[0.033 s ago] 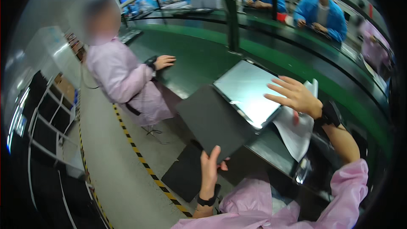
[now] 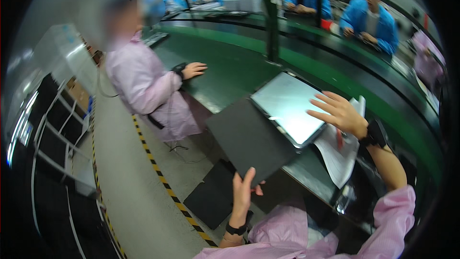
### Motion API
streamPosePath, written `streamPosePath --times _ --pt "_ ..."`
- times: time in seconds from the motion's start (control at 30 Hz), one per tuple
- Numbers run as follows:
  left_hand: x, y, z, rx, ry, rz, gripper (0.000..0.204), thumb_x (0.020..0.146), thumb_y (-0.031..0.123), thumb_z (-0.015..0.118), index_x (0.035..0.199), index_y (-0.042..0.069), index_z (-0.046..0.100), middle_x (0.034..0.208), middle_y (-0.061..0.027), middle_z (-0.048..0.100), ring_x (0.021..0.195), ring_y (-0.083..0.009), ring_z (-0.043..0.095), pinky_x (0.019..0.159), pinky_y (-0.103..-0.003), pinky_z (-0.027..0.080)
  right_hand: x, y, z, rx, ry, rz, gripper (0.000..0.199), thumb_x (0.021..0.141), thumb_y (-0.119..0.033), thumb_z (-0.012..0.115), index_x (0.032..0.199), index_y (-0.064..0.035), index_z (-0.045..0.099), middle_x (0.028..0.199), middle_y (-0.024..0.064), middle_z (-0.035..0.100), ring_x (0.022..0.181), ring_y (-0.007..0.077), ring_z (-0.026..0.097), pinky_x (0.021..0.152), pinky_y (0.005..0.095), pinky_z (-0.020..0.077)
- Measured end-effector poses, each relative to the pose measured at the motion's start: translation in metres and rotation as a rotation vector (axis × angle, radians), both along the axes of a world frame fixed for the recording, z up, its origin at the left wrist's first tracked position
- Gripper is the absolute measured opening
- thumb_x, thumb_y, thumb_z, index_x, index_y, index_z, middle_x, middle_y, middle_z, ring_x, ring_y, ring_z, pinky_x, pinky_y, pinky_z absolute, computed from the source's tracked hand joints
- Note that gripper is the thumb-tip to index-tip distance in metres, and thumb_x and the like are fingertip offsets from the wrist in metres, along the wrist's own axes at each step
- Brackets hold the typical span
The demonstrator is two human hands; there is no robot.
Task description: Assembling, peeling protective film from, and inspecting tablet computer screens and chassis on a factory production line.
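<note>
My left hand [image 2: 245, 193] grips the near corner of a flat dark grey sheet [image 2: 251, 139], thumb on top and fingers beneath. The sheet is tilted beside a flat, pale, shiny screen panel [image 2: 286, 105] with a dark frame. This panel is on the green workbench [image 2: 314, 175], near its front edge. Over the panel's right side, my right hand [image 2: 339, 115] has its fingers spread; whether the fingertips touch the surface I cannot tell. White paper [image 2: 341, 165] lies under and beside my right wrist, with a small red object [image 2: 339, 139] by it.
A co-worker in a pink coat [image 2: 148, 86] sits at the left, one hand on the bench. Below, another dark sheet [image 2: 211, 196] lies low near the yellow-black floor tape [image 2: 163, 180]. A post [image 2: 271, 29] rises behind the panel. Black racks [image 2: 48, 163] stand far left; people in blue work beyond.
The whole view has shifted, so the scene sits slightly further right and lower. My left hand still holds the dark sheet, and my right hand stays spread over the panel.
</note>
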State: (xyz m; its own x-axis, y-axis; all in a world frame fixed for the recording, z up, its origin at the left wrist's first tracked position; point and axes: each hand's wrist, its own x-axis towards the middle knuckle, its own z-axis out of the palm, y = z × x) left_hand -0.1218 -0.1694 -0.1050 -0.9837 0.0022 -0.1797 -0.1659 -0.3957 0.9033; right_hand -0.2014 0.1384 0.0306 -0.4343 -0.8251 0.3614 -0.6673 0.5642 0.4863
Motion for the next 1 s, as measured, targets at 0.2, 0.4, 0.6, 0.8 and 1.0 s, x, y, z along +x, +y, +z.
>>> streamPosePath --times 0.2,0.4,0.6,0.8,1.0 --pt "0.001 0.015 -0.013 0.124 0.077 0.072 0.032 0.093 0.028 0.047 0.11 0.002 0.039 0.074 -0.014 0.055 0.044 -0.017 0.05 0.041 -0.029 0.045 -0.024 0.019 -0.034 -0.148 -0.138 -0.201 0.054 0.073 0.004 0.052 0.125 -0.0107 0.052 0.127 0.009 0.053 0.116 0.0316 0.05 0.095 0.0422 0.0407" --pt "-0.011 0.036 -0.014 0.077 0.115 0.202 0.032 0.094 0.029 0.044 0.109 0.001 0.038 0.076 -0.015 0.055 0.046 -0.0174 0.049 0.042 -0.029 0.045 -0.05 0.0 -0.063 -0.219 -0.245 -0.48 0.069 0.069 0.012 0.048 0.132 -0.0165 0.043 0.134 0.0099 0.046 0.12 0.0365 0.045 0.087 0.0429 0.0412" --pt "-0.021 0.041 -0.018 0.069 0.084 0.175 0.034 0.093 0.032 0.046 0.11 0.003 0.04 0.083 -0.0141 0.056 0.054 -0.0188 0.052 0.044 -0.031 0.045 -0.079 -0.034 -0.072 -0.314 -0.399 -0.654 0.073 0.066 0.013 0.048 0.134 -0.0132 0.039 0.136 0.0132 0.043 0.118 0.0453 0.045 0.083 0.0454 0.0494" --pt "-0.013 0.039 -0.027 0.001 0.097 0.282 0.05 0.094 0.037 0.042 0.131 0.006 0.029 0.12 -0.0125 0.045 0.096 -0.0228 0.053 0.068 -0.035 0.047 -0.007 0.002 -0.012 -0.306 -0.538 -0.768 0.034 0.076 -0.011 0.064 0.107 0.0012 0.059 0.119 0.0158 0.057 0.115 0.0357 0.05 0.087 0.0417 0.0467" --pt "0.039 0.067 0.01 -0.148 0.443 0.502 0.047 0.09 0.03 0.042 0.127 0.003 0.032 0.12 -0.014 0.043 0.102 -0.0224 0.043 0.08 -0.031 0.036 0.17 0.059 0.065 -0.51 0.05 -0.609 0.007 0.07 -0.014 0.069 0.073 -0.0068 0.069 0.073 0.0049 0.063 0.07 0.0241 0.059 0.063 0.0327 0.046"
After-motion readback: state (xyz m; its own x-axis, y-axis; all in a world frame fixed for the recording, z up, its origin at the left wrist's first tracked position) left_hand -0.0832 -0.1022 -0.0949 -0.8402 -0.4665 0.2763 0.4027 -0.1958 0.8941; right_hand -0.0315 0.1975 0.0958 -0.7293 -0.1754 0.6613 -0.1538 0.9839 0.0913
